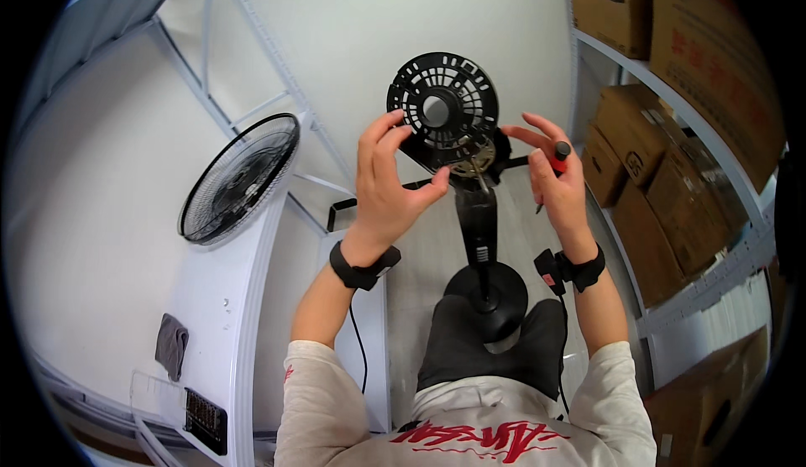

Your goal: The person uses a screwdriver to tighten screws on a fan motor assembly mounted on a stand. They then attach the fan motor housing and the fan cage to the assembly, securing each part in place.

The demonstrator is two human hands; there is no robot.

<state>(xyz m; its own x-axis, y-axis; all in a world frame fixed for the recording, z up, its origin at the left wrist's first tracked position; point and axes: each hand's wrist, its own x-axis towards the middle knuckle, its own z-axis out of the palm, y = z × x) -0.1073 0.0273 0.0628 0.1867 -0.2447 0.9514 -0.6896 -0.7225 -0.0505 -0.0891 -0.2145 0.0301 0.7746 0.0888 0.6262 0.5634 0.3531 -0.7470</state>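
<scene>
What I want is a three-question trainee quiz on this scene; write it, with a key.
1. Which hand holds the screwdriver?
2. True or false: the round slotted black plate lies flat on the floor.
3. Which lies nearer the small black case at the person's left? A) The gray cloth. B) The wire fan grille.

Key:
1. The right hand.
2. False; it is at the top of the black fan stand.
3. A.

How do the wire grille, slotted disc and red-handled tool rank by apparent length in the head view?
1. Wire grille
2. Slotted disc
3. Red-handled tool, partly hidden by the right hand
</scene>
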